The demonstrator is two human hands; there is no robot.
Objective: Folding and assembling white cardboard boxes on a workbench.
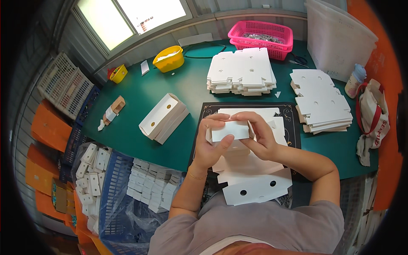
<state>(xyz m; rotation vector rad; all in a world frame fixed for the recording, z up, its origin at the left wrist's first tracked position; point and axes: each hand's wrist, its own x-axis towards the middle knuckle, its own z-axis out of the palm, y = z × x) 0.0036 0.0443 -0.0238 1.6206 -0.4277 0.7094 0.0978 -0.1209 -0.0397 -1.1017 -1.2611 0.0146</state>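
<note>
Between my two hands is a small white cardboard box [230, 131], partly folded up, one end panel facing me. My left hand [211, 142] closes round its left side, thumb pressed on the front panel. My right hand [260, 135] grips the right side, its fingers bent over the top edge. Much of the box is hidden by the fingers. Below it, flat white die-cut card blanks [255, 182] with round holes lie over a black mat [292, 123] with gold corner patterns and reach the table's near edge.
Two folded boxes [163, 117] lie left on the green table [127, 93]. Stacks of blanks [241, 70] stand behind and right [321, 102]. A pink basket [261, 38], scissors [298, 60], yellow tubs [169, 59] and a cloth bag [375, 110] surround them. A blue crate [112, 191] of boxes sits lower left.
</note>
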